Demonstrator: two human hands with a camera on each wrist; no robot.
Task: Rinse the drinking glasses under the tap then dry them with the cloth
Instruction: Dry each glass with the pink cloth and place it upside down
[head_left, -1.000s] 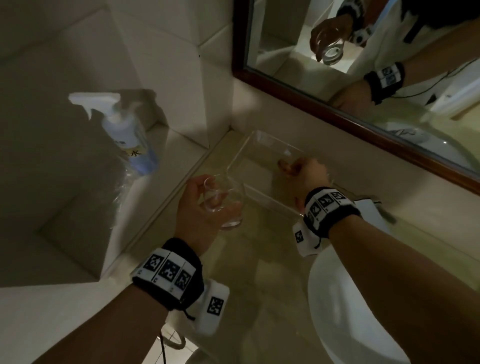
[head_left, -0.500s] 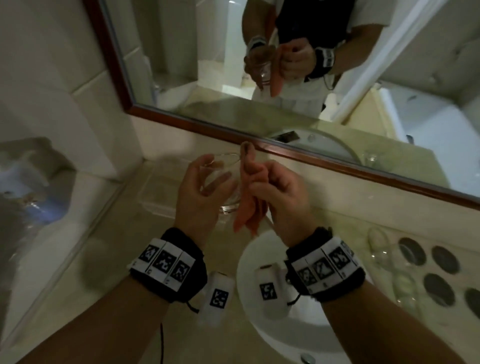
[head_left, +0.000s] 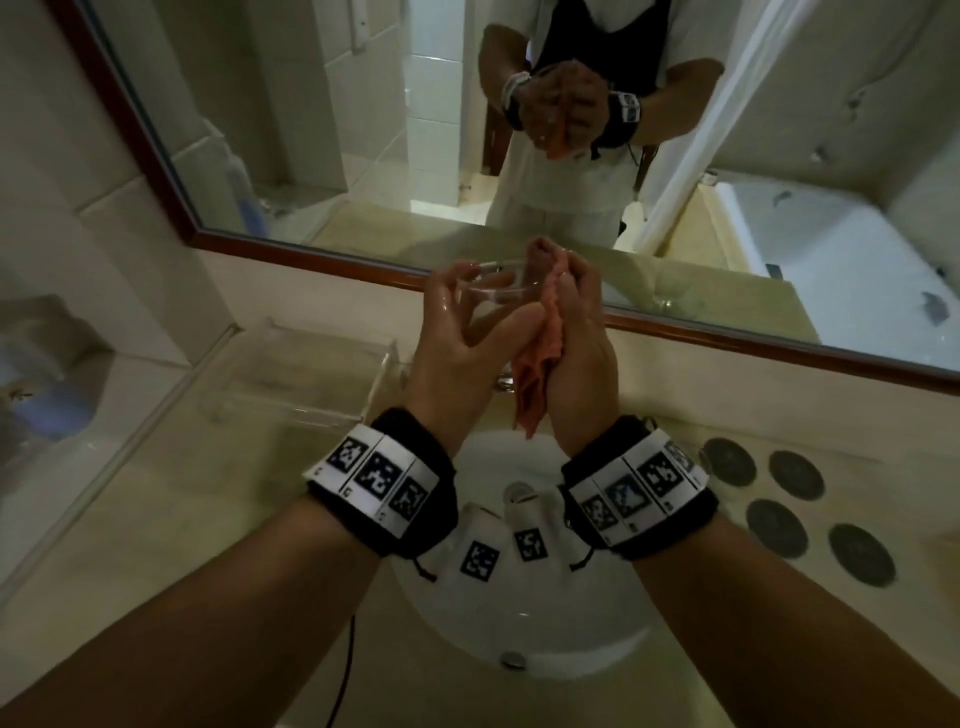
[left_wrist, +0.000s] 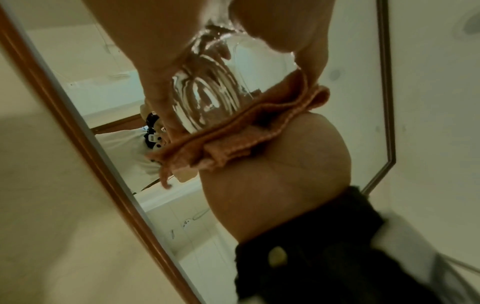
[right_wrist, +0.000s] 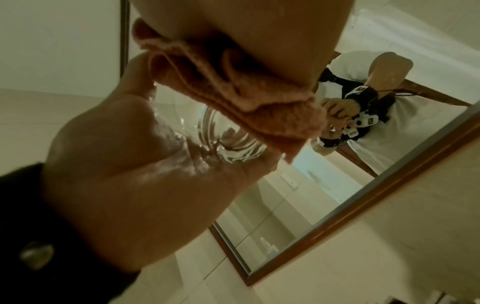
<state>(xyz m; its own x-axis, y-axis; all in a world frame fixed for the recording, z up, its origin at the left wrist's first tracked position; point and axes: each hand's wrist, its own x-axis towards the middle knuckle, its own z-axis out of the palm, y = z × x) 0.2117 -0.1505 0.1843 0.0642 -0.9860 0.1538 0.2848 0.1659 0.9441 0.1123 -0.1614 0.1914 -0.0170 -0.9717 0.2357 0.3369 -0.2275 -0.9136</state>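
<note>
My left hand (head_left: 457, 332) grips the wet glass (head_left: 493, 291); my right hand (head_left: 576, 332) clutches the cloth (head_left: 535, 374) against it. Drying is under way; next, I judge, wiping inside.

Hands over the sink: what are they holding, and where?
The left hand grips the glass round its side. The right hand holds the cloth, folded, against the glass.
</note>
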